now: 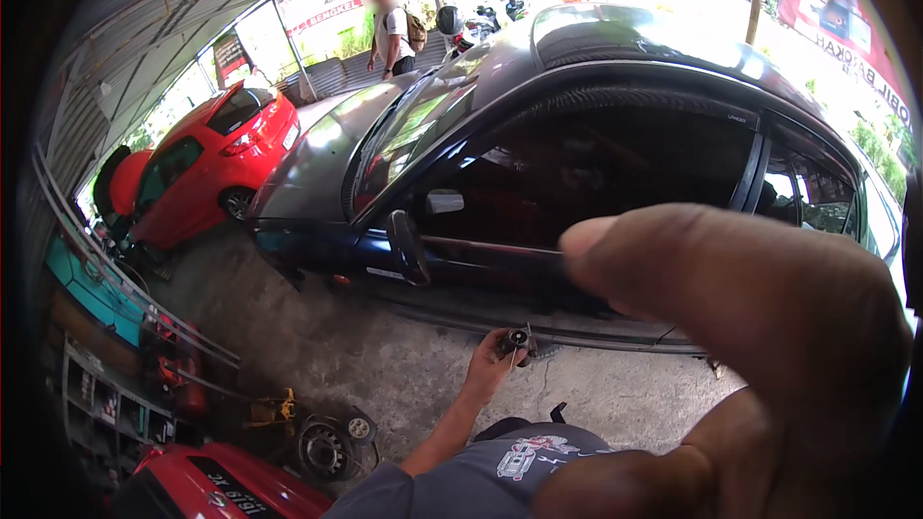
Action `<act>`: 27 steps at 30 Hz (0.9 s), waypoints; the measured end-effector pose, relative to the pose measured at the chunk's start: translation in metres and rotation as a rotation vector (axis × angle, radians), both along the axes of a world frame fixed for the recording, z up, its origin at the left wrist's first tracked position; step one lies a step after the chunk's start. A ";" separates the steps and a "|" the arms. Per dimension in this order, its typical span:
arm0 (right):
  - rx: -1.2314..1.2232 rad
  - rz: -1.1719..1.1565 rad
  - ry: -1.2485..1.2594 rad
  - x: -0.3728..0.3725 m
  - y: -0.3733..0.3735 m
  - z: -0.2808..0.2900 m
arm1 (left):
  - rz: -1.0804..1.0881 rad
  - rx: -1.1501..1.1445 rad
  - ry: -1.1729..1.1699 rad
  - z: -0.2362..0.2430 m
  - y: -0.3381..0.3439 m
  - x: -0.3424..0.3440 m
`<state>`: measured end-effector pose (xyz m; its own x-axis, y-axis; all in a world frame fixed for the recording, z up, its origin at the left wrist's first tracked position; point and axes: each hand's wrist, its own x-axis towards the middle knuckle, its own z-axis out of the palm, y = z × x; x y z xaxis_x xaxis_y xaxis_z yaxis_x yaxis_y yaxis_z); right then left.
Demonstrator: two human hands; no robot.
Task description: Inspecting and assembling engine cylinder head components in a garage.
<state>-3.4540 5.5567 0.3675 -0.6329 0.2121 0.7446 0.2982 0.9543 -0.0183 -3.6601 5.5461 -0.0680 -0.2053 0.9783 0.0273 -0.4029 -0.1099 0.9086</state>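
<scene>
My left hand is closed around a small dark round part with a light centre and a thin metal rod at its side. It is held low beside the door of a dark blue car; its exact kind is too small to tell. Very near the camera, my right hand looms large and blurred. Its curved finger and thumb are apart, and nothing shows between them. The hand covers the car's rear lower side. My grey printed shirt shows between my arms.
A red car stands beyond the dark car's bonnet, near a walking person with a backpack. At lower left are a wheel, a yellow tool, shelving and another red vehicle. Concrete floor lies below.
</scene>
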 end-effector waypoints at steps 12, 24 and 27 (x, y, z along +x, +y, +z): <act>-0.115 0.127 -0.129 0.025 0.016 -0.110 | 0.124 0.000 0.010 0.009 -0.009 -0.018; -1.290 -0.843 -0.942 0.221 -0.074 -0.667 | 0.178 -0.050 -0.007 0.013 -0.009 -0.036; -1.368 -0.868 -0.818 0.255 -0.078 -0.723 | 0.185 -0.056 0.048 0.009 -0.005 -0.039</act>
<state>-3.1995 5.4789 -0.3552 -0.0982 0.7729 -0.6268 0.9836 -0.0204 -0.1793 -3.6993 5.5411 -0.0585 -0.3813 0.9244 -0.0116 -0.3363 -0.1270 0.9332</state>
